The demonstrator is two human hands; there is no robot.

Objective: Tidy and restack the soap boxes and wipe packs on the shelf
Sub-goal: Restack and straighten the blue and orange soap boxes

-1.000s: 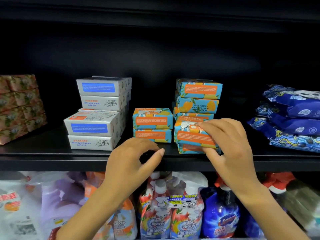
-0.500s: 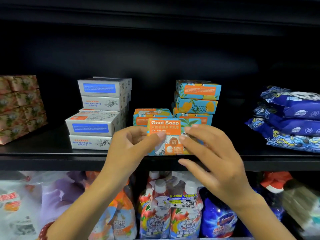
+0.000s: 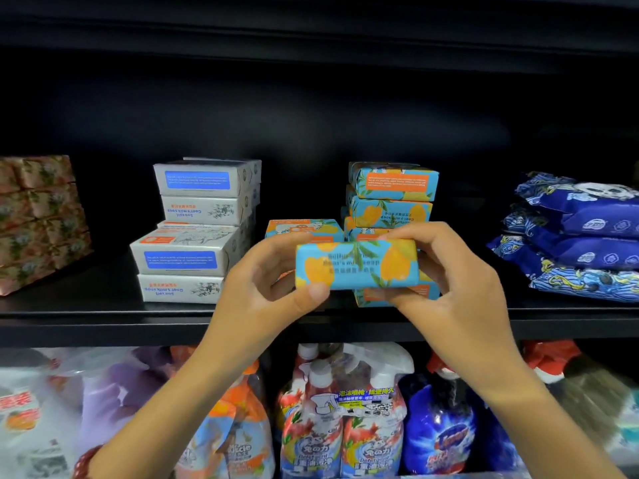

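Two forearms, bare up to the lower frame edge. Left hand (image 3: 262, 290) and right hand (image 3: 463, 295): short nails. Dark red beaded bracelet (image 3: 84, 461), lower left, on the left arm.

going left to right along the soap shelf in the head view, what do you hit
floral pink boxes → white soap boxes → left hand → held blue soap box → right hand → blue wipe packs

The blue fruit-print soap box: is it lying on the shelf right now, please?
No, the left hand and right hand hold the soap box by its ends, raised above the shelf edge.
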